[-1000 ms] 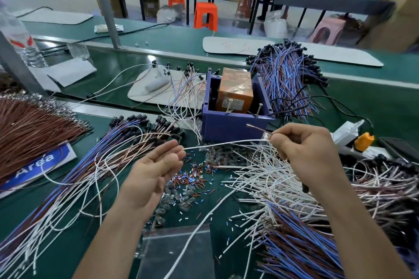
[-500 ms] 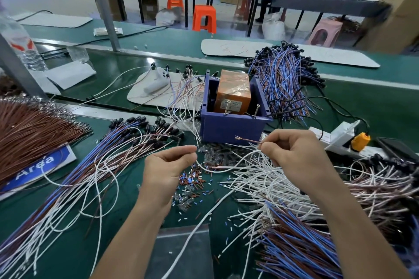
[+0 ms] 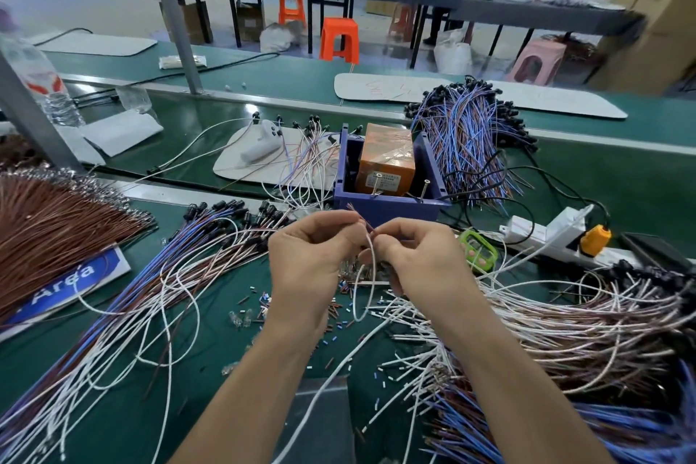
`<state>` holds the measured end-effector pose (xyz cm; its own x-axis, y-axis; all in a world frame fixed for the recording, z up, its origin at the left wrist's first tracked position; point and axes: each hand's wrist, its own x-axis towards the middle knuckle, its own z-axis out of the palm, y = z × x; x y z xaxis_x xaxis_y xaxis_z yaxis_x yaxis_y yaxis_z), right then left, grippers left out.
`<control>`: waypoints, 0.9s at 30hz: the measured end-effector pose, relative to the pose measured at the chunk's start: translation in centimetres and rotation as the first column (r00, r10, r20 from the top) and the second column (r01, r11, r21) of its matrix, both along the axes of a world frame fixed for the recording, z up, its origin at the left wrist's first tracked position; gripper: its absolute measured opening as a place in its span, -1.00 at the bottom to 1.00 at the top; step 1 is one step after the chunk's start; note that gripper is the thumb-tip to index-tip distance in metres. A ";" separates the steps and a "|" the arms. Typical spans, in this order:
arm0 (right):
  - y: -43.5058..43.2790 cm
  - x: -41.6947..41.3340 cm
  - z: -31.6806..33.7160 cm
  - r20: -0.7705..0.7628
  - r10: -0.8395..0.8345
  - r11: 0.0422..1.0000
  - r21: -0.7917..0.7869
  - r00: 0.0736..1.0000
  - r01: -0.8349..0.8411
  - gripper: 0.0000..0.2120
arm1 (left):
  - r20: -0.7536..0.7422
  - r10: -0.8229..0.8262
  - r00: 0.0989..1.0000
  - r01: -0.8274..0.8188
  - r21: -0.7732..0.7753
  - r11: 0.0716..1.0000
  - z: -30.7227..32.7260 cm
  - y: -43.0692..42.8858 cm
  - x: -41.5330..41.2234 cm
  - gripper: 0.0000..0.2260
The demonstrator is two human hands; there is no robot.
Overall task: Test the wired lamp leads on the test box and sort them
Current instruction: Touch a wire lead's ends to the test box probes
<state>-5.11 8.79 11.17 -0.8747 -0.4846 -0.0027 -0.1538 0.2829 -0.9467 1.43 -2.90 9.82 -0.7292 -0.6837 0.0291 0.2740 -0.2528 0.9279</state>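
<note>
Here, we hold one white lead (image 3: 371, 256) at the centre of the frame, just in front of the purple test box (image 3: 388, 208). The left hand (image 3: 309, 260) and the right hand (image 3: 420, 264) meet on it. The fingers of both are curled, and thumb and forefinger of each pinch the lead close below its bare end. We judge that this two-handed pinch steadies the short stripped tip so that it can be offered to the upright contact pins (image 3: 425, 188) on the box's front rim.

The reddish-brown tip points up and slightly to the upper left, toward the box. The long axis runs nearly vertical between the hands. Below them the lead hangs in a loop toward the lower centre. We cannot tell whether the right hand's lower fingers hold anything more.

Further out, a fan of black-capped leads (image 3: 158, 275) lies at centre left and a heap of white leads (image 3: 546, 328) fills the lower right; we take these for the sorted and waiting stock. A blue-and-brown bundle (image 3: 467, 139) lies behind the box at upper right.
</note>
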 end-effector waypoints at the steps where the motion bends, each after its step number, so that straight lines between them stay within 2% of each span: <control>1: -0.1 0.0 0.1 0.067 0.019 0.999 -0.036 0.998 -0.017 -0.78 | -0.008 0.038 0.999 -0.037 0.024 0.999 0.0 -0.1 -0.1 -0.74; 5: -0.3 0.6 -0.2 0.315 0.119 0.983 -0.168 0.941 -0.068 -0.83 | -0.006 0.122 0.992 -0.121 0.084 0.989 -0.2 -0.3 -0.4 -0.76; 9: -0.8 1.1 -0.3 0.373 0.073 0.967 -0.253 0.925 0.026 -0.82 | 0.020 0.025 0.999 -0.027 0.109 0.994 -0.7 -0.5 0.0 -0.80; 13: -0.9 0.6 -0.2 0.389 -0.079 0.944 -0.267 0.918 0.195 -0.67 | 0.126 -0.144 0.982 0.158 -0.109 0.981 -1.4 -0.3 0.9 -0.80; 18: -0.8 0.4 0.2 0.381 -0.069 0.947 -0.266 0.922 0.181 -0.73 | 0.234 -0.108 0.966 0.194 -0.388 0.901 -1.4 -0.6 0.7 -0.65; 20: -0.3 -0.1 0.4 0.304 -0.081 0.969 -0.201 0.949 0.147 -0.70 | 0.299 -0.041 0.953 0.196 -0.507 0.840 -1.2 -0.7 0.2 -0.63; 22: 0.9 -1.0 0.9 0.133 -0.135 0.987 -0.070 0.982 0.145 -0.66 | 0.310 0.055 0.949 0.141 -0.573 0.807 -1.0 -0.9 -0.3 -0.67; 25: 3.0 -2.7 2.0 -0.138 -0.160 0.983 0.071 0.977 0.171 -0.75 | 0.265 0.164 0.950 0.035 -0.614 0.789 -0.9 -1.6 -1.0 -0.76; 27: 4.0 -3.8 2.7 -0.252 -0.156 0.971 0.137 0.955 0.194 -0.82 | 0.257 0.217 0.942 0.013 -0.673 0.739 -0.7 -2.3 -1.5 -0.74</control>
<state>-8.88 12.75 13.89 -0.9302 -0.3342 0.1519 -0.3038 0.4686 -0.8295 -0.03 -5.15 9.10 -0.7055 -0.6454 0.2929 -0.0576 0.4641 0.8839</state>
